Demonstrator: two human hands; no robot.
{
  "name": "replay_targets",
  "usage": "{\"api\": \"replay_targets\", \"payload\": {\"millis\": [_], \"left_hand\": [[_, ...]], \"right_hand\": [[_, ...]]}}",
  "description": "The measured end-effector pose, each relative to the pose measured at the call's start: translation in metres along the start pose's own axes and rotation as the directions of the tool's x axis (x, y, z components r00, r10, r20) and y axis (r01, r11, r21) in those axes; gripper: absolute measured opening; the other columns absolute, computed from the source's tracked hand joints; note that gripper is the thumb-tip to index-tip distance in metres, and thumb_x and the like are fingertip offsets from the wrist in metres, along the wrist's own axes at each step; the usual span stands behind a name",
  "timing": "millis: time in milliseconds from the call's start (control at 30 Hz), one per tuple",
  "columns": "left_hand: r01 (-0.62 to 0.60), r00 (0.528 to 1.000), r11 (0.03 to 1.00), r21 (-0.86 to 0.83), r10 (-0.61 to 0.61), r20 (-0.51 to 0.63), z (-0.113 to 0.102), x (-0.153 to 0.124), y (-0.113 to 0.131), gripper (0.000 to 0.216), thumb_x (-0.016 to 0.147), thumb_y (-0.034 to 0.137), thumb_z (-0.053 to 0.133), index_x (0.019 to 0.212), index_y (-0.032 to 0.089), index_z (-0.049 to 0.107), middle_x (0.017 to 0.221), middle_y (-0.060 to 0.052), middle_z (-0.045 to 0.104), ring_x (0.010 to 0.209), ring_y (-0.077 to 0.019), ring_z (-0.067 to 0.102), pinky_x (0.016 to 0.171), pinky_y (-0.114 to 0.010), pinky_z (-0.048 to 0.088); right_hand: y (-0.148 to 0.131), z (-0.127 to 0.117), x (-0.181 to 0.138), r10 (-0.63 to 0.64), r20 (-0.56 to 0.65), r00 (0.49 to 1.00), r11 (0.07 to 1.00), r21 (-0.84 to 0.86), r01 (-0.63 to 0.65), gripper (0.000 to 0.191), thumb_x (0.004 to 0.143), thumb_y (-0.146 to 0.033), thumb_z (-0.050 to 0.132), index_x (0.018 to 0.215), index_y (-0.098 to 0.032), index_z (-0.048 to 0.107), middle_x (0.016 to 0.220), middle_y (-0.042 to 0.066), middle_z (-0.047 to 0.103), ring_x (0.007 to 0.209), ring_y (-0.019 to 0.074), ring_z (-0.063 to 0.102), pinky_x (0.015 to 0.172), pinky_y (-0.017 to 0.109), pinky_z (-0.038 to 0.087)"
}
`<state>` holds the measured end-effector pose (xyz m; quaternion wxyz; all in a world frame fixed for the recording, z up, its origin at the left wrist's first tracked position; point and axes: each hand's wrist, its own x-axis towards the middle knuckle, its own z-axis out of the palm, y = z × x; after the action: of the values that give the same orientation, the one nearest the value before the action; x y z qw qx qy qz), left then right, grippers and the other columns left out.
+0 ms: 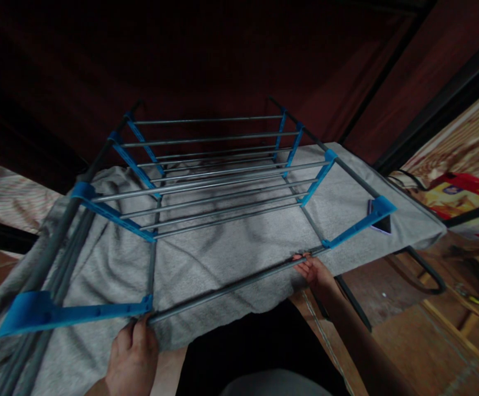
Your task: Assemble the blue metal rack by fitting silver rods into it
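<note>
A rack of grey metal tubes with blue plastic brackets (pixel 136 223) lies on a grey blanket (pixel 239 236). Several crossbars link its two sides. Along the near edge runs a loose-looking grey tube (pixel 231 287), between the lower ends of the front left bracket (pixel 86 312) and the front right bracket (pixel 358 223). My left hand (pixel 134 352) is closed around the tube's left end, right by that bracket; its fingertips are partly hidden. Near the right end, my right hand (pixel 313 270) holds the same tube with curled fingers, a little short of the right bracket.
Several more grey tubes (pixel 64 275) lie at the left edge. A dark phone-like object (pixel 381 224) rests on the blanket by the right bracket. Dark red curtain (pixel 206 60) hangs behind. At right are a red and yellow package (pixel 462 198) and a black metal frame (pixel 429 272).
</note>
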<state>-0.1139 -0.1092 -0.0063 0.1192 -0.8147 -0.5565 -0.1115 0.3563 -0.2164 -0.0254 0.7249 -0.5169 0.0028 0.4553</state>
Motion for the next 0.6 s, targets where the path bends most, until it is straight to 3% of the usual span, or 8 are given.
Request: {"api": "replay_targets", "payload": {"millis": [600], "left_hand": [[0.074,0.997,0.983,-0.166,-0.07,0.031,-0.004,0.0022,0.0045,0.032,0.09,0.022,0.043,0.116,0.019,0.061,0.092,-0.009,0.055,0.086,-0.0261,0.054,0.08,-0.04,0.047]], "right_hand": [[-0.0002,0.0,-0.0007,-0.003,0.001,1.0,1.0,-0.001,0.003,0.016,0.074,-0.026,0.074,0.087,-0.023,0.066,0.092,0.006,0.079,0.087,0.0193,0.075,0.081,0.031,0.062]]}}
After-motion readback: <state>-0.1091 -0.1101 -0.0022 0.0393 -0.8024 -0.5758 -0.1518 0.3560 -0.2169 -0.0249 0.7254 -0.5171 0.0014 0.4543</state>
